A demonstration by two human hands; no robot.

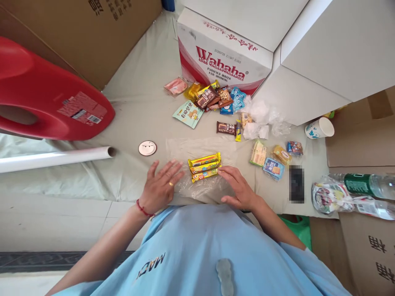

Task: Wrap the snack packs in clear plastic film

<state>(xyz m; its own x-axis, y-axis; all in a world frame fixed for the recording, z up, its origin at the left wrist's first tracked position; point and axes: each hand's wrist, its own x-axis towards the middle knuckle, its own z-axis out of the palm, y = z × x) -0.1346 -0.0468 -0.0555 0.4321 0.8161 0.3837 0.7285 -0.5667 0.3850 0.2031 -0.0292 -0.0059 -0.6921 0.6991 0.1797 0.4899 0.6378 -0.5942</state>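
Note:
Three yellow snack bars [205, 167] lie side by side on a clear plastic bag [200, 146] spread flat over the cloth. My left hand [161, 181], with a ring and a red string bracelet, rests palm down on the bag's left part, fingers spread, apart from the bars. Close to the right end of the bars is my right hand [237, 188]; its fingers are stretched out and the thumb stands apart. Fingertips of that hand come near or touch the lowest bar; I cannot tell which. Neither hand holds anything.
A heap of wrapped snacks [210, 98] lies before the Wahaha carton [222, 61]. Rightward are more packets [273, 164], a paper cup [319, 128] and plastic bottles [364, 185]. Leftward stand a red jug [55, 94], a white tube [58, 159] and a round badge [147, 148].

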